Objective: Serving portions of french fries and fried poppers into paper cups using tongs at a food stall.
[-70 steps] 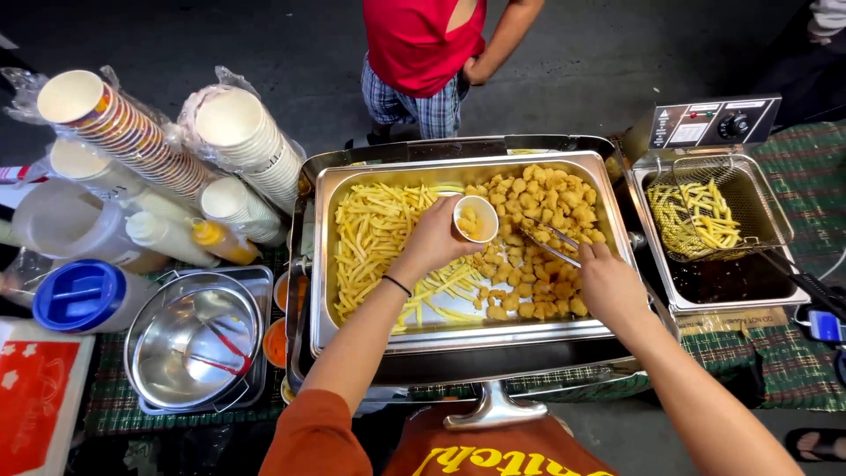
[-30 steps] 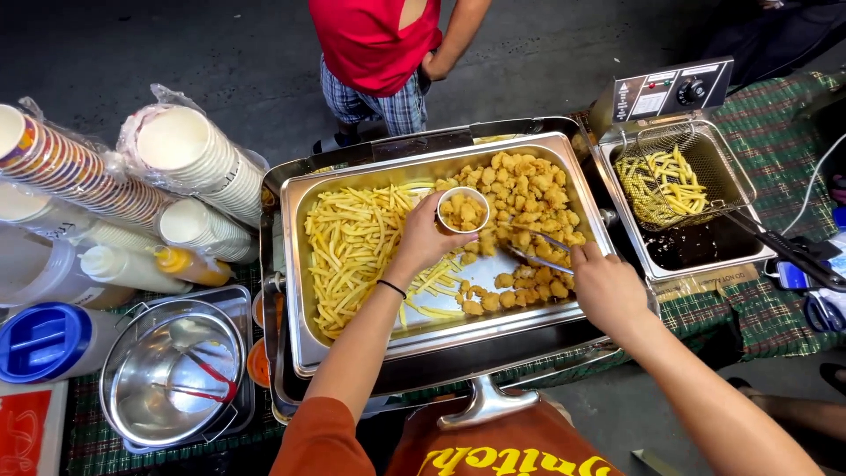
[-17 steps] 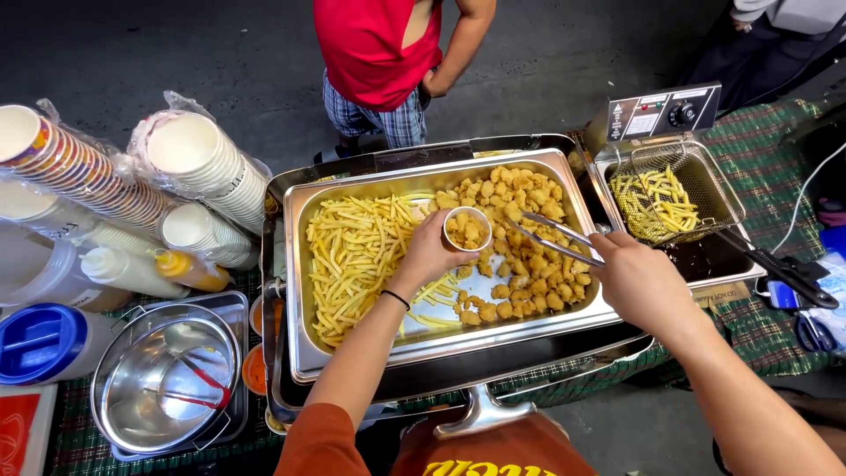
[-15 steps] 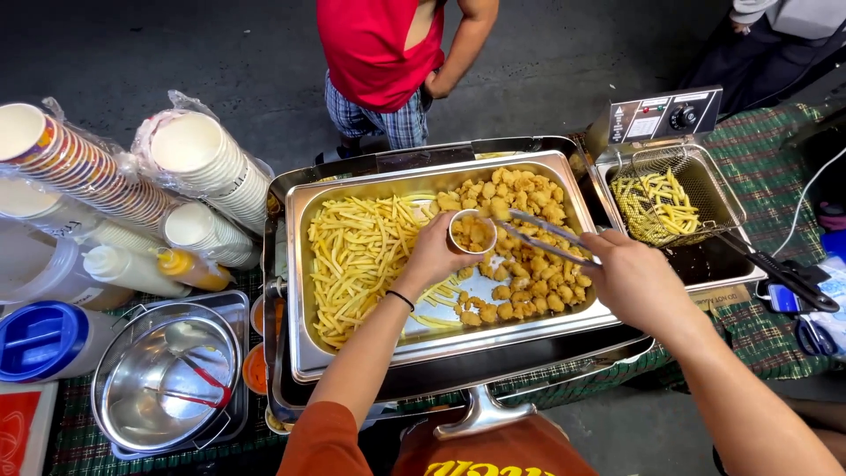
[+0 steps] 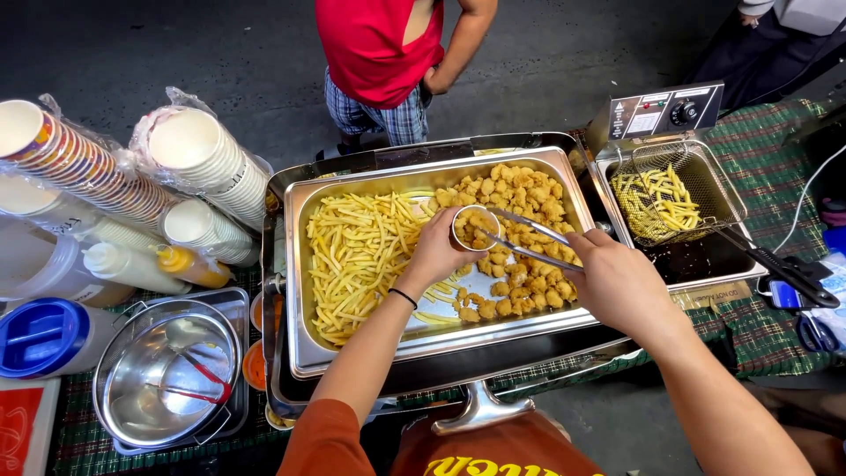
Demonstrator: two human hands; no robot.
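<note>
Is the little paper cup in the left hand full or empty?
Nearly full: fried nuggets fill the cup close to its rim.

2 stacks of paper cups lie beside sauce bottles; a fryer basket holds fries; a steel bowl sits near a blue lid.

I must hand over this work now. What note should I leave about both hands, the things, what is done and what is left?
Left hand holds a small paper cup, partly filled with fried nuggets, above the steel tray.
Right hand grips metal tongs, tips at the cup's rim.
Fries lie on the tray's left side, nuggets on its right.
Done: cup partly filled.
Left: top it up.
</note>
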